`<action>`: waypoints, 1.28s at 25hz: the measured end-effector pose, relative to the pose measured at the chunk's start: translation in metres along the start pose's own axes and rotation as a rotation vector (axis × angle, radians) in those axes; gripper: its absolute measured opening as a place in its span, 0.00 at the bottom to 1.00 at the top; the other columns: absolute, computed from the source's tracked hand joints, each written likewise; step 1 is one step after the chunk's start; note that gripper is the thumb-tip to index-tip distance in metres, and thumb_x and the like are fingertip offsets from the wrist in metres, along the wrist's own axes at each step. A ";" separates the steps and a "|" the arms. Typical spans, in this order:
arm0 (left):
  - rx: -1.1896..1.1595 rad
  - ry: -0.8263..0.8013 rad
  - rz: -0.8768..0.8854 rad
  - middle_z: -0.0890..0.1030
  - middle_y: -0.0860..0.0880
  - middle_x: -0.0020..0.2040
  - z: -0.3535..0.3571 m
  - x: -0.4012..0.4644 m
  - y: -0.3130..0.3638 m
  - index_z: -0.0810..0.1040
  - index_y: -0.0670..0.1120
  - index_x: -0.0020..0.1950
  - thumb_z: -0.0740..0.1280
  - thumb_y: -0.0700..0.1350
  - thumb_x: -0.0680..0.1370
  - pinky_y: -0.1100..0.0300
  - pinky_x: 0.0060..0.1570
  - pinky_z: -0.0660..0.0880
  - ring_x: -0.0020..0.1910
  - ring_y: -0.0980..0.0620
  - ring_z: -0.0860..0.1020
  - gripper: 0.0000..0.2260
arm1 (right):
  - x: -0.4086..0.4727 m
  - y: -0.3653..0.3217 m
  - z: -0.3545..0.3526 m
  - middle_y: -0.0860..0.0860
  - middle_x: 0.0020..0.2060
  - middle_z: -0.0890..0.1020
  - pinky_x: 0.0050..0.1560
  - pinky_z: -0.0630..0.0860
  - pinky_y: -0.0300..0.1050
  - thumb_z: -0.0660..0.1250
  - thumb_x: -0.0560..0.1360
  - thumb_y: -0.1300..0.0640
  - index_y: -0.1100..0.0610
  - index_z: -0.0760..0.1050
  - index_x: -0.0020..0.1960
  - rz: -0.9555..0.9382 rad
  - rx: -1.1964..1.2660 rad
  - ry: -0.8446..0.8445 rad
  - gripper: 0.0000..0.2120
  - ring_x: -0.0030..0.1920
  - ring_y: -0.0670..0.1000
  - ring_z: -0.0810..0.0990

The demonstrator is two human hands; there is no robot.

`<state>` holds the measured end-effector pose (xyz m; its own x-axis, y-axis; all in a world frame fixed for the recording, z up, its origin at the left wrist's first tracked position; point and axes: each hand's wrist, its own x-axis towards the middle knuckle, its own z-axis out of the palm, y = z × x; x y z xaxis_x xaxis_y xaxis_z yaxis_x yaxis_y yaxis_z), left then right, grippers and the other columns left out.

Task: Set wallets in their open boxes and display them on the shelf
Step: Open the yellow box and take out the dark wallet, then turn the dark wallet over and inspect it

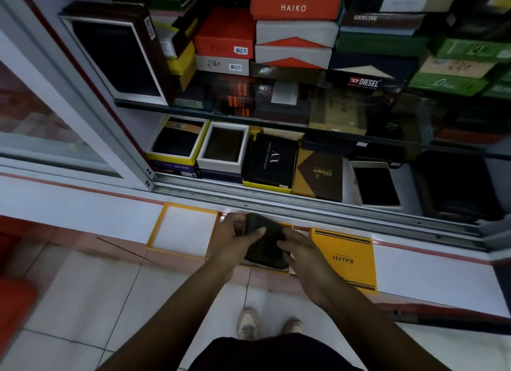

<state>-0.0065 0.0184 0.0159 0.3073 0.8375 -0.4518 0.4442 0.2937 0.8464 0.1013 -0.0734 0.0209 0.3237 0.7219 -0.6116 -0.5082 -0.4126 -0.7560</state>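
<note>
A dark wallet (266, 243) is held between both hands over a yellow-edged open box (286, 225) on the white counter ledge (83, 213). My left hand (235, 232) grips the wallet's left and top edge; my right hand (300, 249) holds its right side. The box under the wallet is mostly hidden. To the left lies an empty yellow-rimmed box tray (184, 231) with a white inside. To the right lies a yellow lid marked BALISI (345, 257), flat on the ledge.
Behind the sliding track (304, 205) the lower shelf holds open boxes with dark wallets (177, 142) (224, 146) (376, 184) and closed boxes (269, 163) (318, 174). The upper glass shelf (193, 109) carries stacked boxes. A glass door (69, 122) stands at left.
</note>
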 end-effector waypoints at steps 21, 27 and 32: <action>-0.591 -0.032 -0.016 0.84 0.43 0.47 -0.030 -0.051 0.039 0.83 0.40 0.50 0.71 0.45 0.71 0.63 0.51 0.74 0.51 0.53 0.80 0.12 | -0.021 -0.070 0.020 0.46 0.42 0.85 0.47 0.75 0.36 0.71 0.71 0.51 0.53 0.84 0.46 -0.745 -0.663 -0.134 0.07 0.47 0.42 0.82; -0.564 0.174 -0.132 0.84 0.46 0.48 -0.041 -0.041 0.038 0.82 0.46 0.45 0.72 0.51 0.70 0.59 0.49 0.76 0.51 0.50 0.81 0.10 | -0.021 -0.069 0.003 0.49 0.41 0.82 0.46 0.74 0.42 0.68 0.74 0.53 0.53 0.81 0.42 -0.688 -0.377 0.229 0.05 0.46 0.46 0.79; -0.706 -0.049 -0.324 0.86 0.42 0.45 -0.041 -0.044 0.033 0.79 0.41 0.53 0.67 0.57 0.71 0.55 0.48 0.78 0.50 0.45 0.83 0.21 | -0.029 -0.077 -0.012 0.50 0.44 0.82 0.50 0.71 0.46 0.67 0.75 0.56 0.52 0.79 0.43 -0.279 -0.014 0.187 0.04 0.50 0.49 0.78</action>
<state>-0.0396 0.0099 0.0747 0.2981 0.6432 -0.7053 -0.1179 0.7580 0.6415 0.1410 -0.0692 0.0942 0.5903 0.6943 -0.4117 -0.3688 -0.2217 -0.9027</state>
